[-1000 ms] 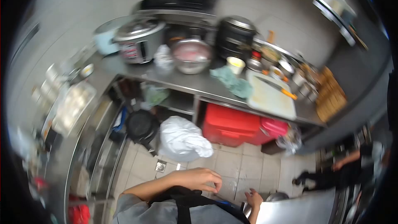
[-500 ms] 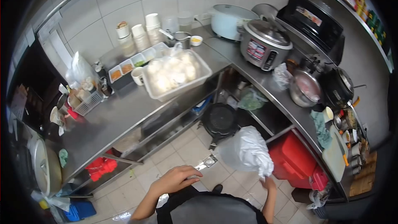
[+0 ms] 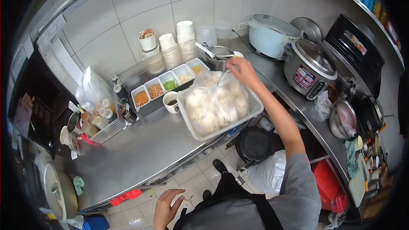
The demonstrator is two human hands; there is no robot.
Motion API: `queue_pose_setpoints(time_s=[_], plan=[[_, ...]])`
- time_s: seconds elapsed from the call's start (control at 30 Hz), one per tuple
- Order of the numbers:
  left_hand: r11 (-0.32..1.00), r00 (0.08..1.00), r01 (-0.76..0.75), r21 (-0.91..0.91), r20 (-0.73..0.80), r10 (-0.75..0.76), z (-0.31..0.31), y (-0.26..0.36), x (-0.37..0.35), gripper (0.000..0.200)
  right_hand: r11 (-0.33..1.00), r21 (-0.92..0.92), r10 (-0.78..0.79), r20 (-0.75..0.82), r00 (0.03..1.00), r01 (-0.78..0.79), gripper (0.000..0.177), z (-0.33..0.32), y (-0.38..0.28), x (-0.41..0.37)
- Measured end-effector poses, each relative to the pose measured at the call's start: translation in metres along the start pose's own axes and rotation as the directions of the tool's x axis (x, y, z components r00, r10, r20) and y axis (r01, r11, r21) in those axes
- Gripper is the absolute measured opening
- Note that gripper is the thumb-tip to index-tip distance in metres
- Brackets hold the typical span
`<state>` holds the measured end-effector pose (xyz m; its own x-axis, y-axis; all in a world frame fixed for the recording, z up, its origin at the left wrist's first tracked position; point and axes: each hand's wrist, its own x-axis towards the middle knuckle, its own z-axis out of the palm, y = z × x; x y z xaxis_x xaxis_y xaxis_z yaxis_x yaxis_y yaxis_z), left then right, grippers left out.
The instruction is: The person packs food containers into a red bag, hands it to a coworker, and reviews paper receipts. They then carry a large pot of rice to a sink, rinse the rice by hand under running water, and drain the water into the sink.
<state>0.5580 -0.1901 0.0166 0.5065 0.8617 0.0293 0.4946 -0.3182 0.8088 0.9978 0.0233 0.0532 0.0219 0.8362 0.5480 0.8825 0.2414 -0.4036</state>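
Observation:
My right hand (image 3: 243,71) reaches over the counter to the top of a clear plastic bag (image 3: 217,104) full of pale round pieces. Its fingers are bent close to the bag's gathered top; whether they grip it is too small to tell. The bag sits in a white plastic basket (image 3: 255,107) at the counter's front edge. Low in front of my body, my left hand (image 3: 169,206) has its thumb apart from its fingers and holds nothing. Left of the basket is a white cup (image 3: 171,103) with dark liquid.
Trays of chopped toppings (image 3: 155,90) and stacked cups (image 3: 186,40) stand behind the basket. A bottle caddy (image 3: 106,130) is at left. Along the right counter are a rice cooker (image 3: 309,70), a large pot (image 3: 272,36) and a metal bowl (image 3: 342,119). A white bag (image 3: 268,172) lies on the floor.
My right hand has left the white bag on the floor and risen to the clear bag's top. My left hand has moved lower. The view has shifted closer to the counter.

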Motion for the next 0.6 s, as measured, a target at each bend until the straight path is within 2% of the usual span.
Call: queue_pose_setpoints(time_s=[0.03,0.1,0.2,0.27,0.3,0.33,0.37,0.43,0.53,0.6], plan=[[0.999,0.998,0.036,0.012,-0.048,-0.035,-0.001,0.004,0.010,0.016,0.993,0.038,0.110,0.087,0.990,-0.114,0.019,0.010,0.017,0.041],[0.993,0.982,0.118,0.025,-0.152,-0.113,0.003,0.006,0.030,0.017,0.999,-0.040,0.031,0.048,0.998,-0.029,0.022,0.041,0.067,0.118],[0.978,0.932,0.205,0.025,-0.309,-0.188,0.007,0.008,0.065,0.014,0.992,-0.094,0.083,-0.004,0.997,-0.083,0.035,0.095,0.142,0.217],[0.973,0.894,0.230,-0.001,-0.395,-0.212,0.014,0.022,0.089,0.011,0.957,-0.200,0.217,0.022,0.976,-0.209,0.044,0.116,0.164,0.260],[0.953,0.887,0.297,-0.052,-0.356,-0.296,0.017,0.030,0.099,0.013,0.930,-0.252,0.283,0.033,0.959,-0.266,0.048,0.130,0.175,0.278],[0.927,0.873,0.362,-0.098,-0.313,-0.374,0.019,0.037,0.109,0.016,0.897,-0.275,0.395,0.149,0.907,-0.346,0.067,0.140,0.187,0.299],[0.893,0.854,0.428,-0.138,-0.263,-0.449,0.022,0.041,0.118,0.019,0.879,-0.300,0.431,0.164,0.887,-0.372,0.073,0.152,0.200,0.313],[0.875,0.818,0.459,-0.153,-0.311,-0.483,0.032,0.043,0.130,0.018,0.833,-0.355,0.508,0.188,0.841,-0.424,0.083,0.166,0.207,0.330],[0.832,0.761,0.521,-0.192,-0.335,-0.555,0.038,0.052,0.144,0.018,0.830,-0.398,0.503,0.235,0.832,-0.390,0.096,0.176,0.211,0.347],[0.804,0.737,0.559,-0.202,-0.322,-0.594,0.040,0.059,0.155,0.018,0.839,-0.403,0.480,0.236,0.845,-0.364,0.094,0.181,0.215,0.354]])
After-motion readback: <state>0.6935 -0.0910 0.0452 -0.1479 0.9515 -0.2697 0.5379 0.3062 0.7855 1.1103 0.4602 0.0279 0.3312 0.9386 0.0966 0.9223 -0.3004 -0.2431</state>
